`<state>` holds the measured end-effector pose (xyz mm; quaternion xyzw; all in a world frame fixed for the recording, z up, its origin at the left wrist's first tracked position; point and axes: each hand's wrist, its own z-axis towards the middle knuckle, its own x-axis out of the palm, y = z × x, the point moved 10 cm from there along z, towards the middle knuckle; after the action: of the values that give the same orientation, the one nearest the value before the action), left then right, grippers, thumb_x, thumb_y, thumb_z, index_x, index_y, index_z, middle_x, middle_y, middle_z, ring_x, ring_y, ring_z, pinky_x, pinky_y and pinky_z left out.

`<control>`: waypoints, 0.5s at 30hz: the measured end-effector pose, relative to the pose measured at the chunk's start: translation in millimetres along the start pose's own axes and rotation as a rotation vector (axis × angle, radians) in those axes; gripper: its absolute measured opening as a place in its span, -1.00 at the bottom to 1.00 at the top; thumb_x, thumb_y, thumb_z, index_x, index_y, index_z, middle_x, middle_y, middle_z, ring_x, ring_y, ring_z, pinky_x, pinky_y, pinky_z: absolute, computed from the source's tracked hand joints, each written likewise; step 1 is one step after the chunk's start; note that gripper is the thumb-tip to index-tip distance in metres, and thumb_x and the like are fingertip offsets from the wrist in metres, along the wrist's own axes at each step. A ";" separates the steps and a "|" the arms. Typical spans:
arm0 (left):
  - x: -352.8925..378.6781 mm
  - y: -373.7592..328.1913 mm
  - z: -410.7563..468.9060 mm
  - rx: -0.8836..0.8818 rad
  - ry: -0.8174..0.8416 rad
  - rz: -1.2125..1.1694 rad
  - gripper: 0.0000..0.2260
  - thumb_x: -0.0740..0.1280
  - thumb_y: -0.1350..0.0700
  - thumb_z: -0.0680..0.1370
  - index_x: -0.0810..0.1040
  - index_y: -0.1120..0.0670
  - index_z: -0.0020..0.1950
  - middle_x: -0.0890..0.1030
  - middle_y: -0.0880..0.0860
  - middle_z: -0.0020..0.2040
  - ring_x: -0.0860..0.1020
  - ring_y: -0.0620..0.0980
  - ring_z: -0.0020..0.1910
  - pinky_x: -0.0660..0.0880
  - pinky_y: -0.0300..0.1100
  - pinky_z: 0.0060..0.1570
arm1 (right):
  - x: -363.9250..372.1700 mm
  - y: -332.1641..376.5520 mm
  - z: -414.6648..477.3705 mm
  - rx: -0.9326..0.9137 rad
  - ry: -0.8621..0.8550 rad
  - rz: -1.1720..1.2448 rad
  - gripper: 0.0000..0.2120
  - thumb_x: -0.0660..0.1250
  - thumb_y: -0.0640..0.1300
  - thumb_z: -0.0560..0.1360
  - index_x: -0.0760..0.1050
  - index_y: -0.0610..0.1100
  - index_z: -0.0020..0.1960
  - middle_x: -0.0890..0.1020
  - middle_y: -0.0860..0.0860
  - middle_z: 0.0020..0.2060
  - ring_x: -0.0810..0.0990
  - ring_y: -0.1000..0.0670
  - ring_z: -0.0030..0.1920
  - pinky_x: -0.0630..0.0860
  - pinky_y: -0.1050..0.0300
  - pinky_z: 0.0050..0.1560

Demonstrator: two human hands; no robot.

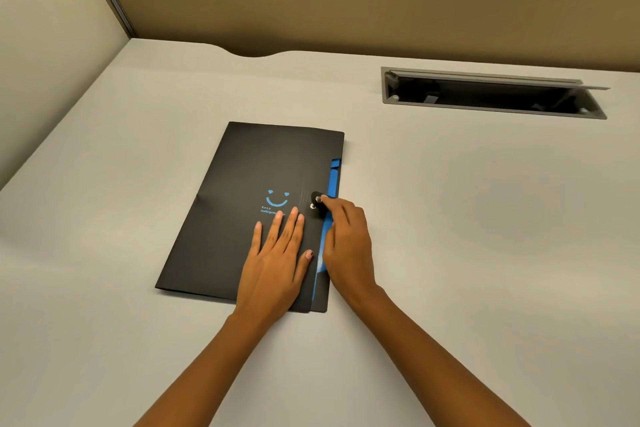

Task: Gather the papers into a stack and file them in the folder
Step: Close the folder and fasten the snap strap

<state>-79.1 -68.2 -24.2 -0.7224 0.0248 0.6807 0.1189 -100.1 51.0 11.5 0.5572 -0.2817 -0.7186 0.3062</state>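
Evidently closing up: keep the left hand (277,260), fingers spread flat, pressing the folder (242,211) to the desk (450,218) while the right hand (346,239), fingers pinching the snap tab (318,202), presses it home squarely.

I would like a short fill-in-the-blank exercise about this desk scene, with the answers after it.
1. The left hand lies flat on the ___ folder.
2. The right hand touches the folder's round ___.
3. The smiley face printed on the cover is ___.
4. The cable hatch in the desk is ___.

Answers: black; clasp; blue; open
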 end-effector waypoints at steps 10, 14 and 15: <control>3.1 0.4 0.7 0.008 -0.013 -0.010 -0.45 -0.15 -0.16 0.60 -0.10 0.03 0.55 0.01 -0.01 0.58 -0.06 0.00 0.56 -0.23 -0.01 0.48 | 18.5 11.9 -0.4 -0.088 0.120 -0.249 -0.54 0.33 -0.31 0.44 0.39 -0.18 0.33 0.46 -0.23 0.27 0.39 -0.22 0.28 0.45 -0.21 0.24; 3.5 1.1 0.3 0.003 -0.019 -0.004 -0.43 -0.17 -0.17 0.58 -0.06 0.04 0.55 0.05 0.00 0.57 -0.02 0.02 0.56 -0.21 -0.01 0.48 | 26.6 15.8 -3.0 -0.160 0.171 -0.376 -0.50 0.48 -0.11 0.37 0.49 -0.30 0.24 0.61 -0.25 0.14 0.60 -0.25 0.13 0.56 -0.12 0.09; 3.7 1.3 0.6 0.003 -0.018 -0.008 -0.43 -0.18 -0.18 0.58 -0.06 0.04 0.55 0.06 0.01 0.57 -0.01 0.02 0.55 -0.21 -0.01 0.47 | 27.6 18.8 -3.8 -0.199 0.172 -0.395 -0.50 0.48 -0.10 0.36 0.50 -0.32 0.21 0.63 -0.25 0.11 0.62 -0.24 0.10 0.55 -0.13 0.10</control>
<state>-79.7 -68.9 -28.0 -0.7162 0.0218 0.6866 0.1230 -99.3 17.7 7.3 0.6277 -0.0677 -0.7388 0.2359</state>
